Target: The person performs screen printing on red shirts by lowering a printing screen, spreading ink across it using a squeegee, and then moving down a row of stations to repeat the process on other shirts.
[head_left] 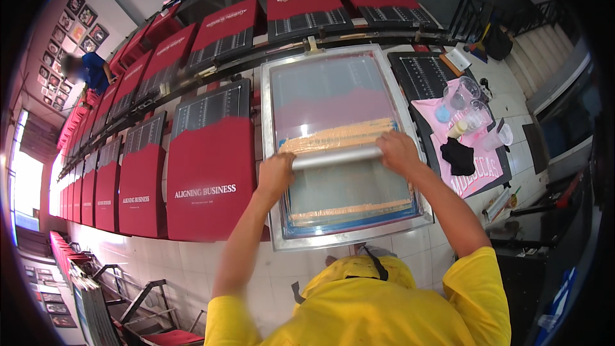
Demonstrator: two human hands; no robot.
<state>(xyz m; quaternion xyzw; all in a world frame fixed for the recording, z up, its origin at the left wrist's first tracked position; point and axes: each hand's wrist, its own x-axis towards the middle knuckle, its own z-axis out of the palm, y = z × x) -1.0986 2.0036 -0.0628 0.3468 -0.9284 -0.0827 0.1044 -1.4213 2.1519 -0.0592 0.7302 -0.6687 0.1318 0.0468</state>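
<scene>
A silver-handled squeegee [337, 156] lies crosswise over a screen-printing frame [267, 109]. My left hand [277, 173] is closed round its left end, and my right hand [397, 152] grips the right end. Just beyond the squeegee, a tan, streaky band [338, 134] crosses the mesh; a second tan strip [351, 209] runs near the close edge, beside a blue border. Red fabric shows faintly through the far half of the mesh. The squeegee's blade is hidden from this angle.
Left of the frame, a red shirt [211, 179] with white print covers a dark board, with several more in rows behind. To the right, a pink cloth [442, 147] carries clear plastic cups [471, 90] and a black cloth [457, 157]. A person in blue [96, 72] stands far left.
</scene>
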